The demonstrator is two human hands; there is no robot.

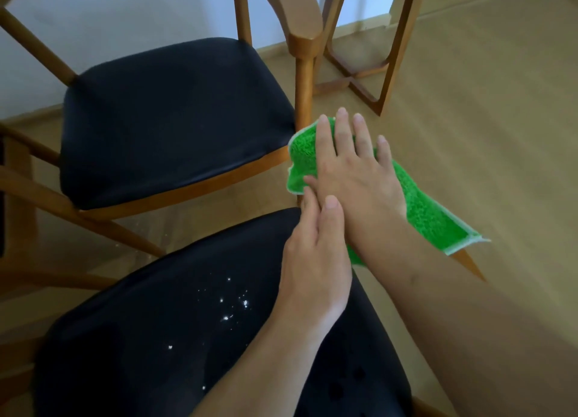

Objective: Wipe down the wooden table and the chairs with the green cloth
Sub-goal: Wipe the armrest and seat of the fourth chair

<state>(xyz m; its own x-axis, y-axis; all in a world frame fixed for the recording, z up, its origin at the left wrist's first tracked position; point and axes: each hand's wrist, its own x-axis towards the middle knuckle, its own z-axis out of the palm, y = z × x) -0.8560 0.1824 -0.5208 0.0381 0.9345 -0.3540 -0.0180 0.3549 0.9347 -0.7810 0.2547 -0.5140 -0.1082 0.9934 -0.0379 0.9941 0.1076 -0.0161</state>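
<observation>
Head view showed the right hand (350,169), fingers spread flat on the cloth (419,203); left hand (316,244) relaxed; crumbs (231,307) remained mid-seat, so the chair (125,338) seemed unfinished.

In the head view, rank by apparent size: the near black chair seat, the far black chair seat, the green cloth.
1. Near chair seat, though closeness to the camera inflates it.
2. Far chair seat.
3. Green cloth, partly covered by the right hand.

White crumbs (233,307) lie scattered on the near chair's black seat (125,338).
</observation>
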